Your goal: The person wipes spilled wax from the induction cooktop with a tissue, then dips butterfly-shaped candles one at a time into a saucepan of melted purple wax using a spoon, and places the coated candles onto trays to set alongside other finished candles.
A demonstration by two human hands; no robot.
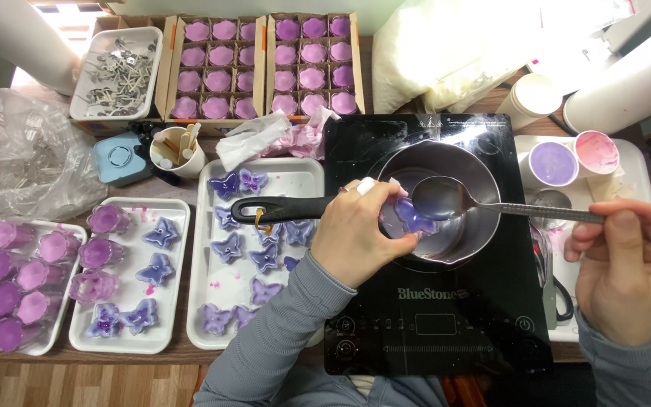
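Now | left hand (356,234) grips clear butterfly cup (408,218), purple inside | right hand (631,267) grips metal spoon (476,202)

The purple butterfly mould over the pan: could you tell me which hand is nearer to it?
Left. The left hand holds the butterfly mould in its fingers over the pan; the right hand is off to the side, holding the spoon handle.
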